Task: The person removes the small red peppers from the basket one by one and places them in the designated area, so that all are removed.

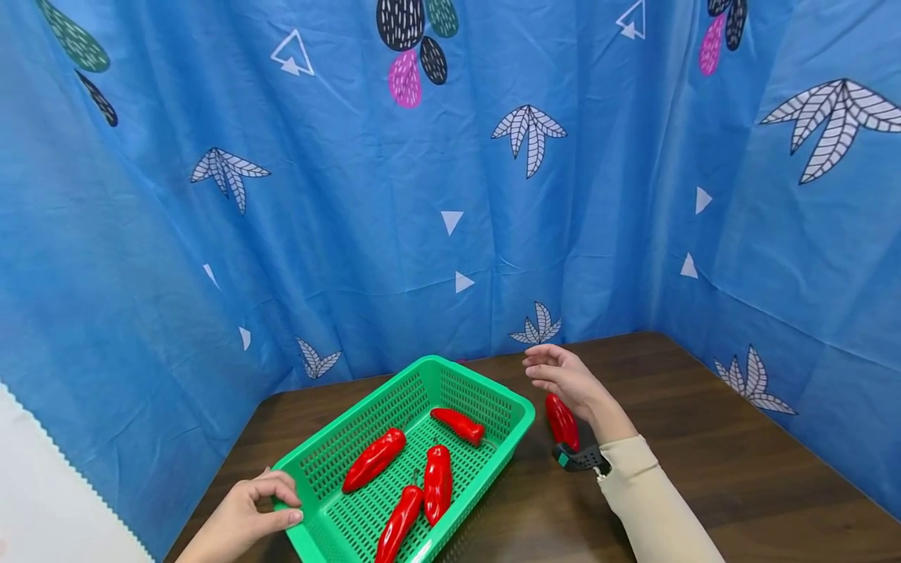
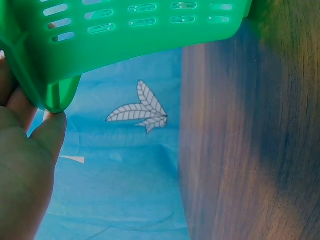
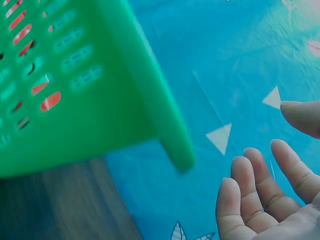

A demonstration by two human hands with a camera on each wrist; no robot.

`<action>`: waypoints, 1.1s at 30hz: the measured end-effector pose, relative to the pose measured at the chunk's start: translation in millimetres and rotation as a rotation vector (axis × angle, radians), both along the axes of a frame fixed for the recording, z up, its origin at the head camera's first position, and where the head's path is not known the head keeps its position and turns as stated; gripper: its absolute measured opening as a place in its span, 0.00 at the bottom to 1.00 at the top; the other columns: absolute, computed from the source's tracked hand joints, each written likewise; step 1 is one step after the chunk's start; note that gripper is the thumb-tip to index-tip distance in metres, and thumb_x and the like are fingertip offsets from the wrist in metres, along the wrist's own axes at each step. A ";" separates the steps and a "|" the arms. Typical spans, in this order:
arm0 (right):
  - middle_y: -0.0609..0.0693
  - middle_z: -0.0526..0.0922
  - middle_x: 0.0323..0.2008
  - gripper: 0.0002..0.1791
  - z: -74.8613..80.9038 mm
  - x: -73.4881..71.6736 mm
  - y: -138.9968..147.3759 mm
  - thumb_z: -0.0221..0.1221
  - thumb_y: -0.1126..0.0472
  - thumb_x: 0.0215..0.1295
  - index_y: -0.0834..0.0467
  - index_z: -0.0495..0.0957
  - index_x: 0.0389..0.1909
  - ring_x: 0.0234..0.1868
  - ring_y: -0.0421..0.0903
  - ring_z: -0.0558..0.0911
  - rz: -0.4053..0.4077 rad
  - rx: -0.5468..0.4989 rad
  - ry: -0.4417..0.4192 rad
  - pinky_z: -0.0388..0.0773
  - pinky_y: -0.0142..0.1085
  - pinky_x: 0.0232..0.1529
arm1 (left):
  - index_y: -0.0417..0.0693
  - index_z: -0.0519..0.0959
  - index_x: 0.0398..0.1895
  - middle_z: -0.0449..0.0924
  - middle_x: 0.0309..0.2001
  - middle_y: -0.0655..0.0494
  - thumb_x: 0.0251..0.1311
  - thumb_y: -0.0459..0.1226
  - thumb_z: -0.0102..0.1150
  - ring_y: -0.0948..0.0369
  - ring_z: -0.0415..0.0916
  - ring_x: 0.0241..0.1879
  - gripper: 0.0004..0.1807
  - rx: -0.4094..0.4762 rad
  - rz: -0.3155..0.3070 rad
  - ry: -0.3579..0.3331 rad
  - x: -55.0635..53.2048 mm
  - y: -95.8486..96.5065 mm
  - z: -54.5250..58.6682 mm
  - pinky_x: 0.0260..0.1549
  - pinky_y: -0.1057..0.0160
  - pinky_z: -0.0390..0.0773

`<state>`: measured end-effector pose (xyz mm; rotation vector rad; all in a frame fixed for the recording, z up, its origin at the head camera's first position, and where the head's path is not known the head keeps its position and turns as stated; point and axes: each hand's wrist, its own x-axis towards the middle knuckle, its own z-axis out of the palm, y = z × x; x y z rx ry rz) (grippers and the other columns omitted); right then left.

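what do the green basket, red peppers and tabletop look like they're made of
Green basket: most likely moulded plastic, semi-gloss, judging by its even colour and regular slots.
Red peppers: very glossy with bright highlights; perhaps plastic imitations, though real waxy skin can't be ruled out.
Tabletop: dark brown wood grain with a slight sheen; solid wood or laminate, I can't tell which.
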<state>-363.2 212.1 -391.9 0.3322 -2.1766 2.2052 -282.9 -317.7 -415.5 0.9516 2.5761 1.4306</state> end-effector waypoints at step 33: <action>0.59 0.76 0.62 0.33 36.1 -47.1 -117.7 0.66 0.62 0.62 0.61 0.68 0.67 0.66 0.63 0.73 0.224 0.247 -0.204 0.73 0.60 0.71 | 0.39 0.82 0.36 0.80 0.39 0.65 0.62 0.27 0.63 0.66 0.75 0.41 0.02 -0.043 -0.021 0.125 -2.2 -5.4 -8.7 0.56 0.92 0.57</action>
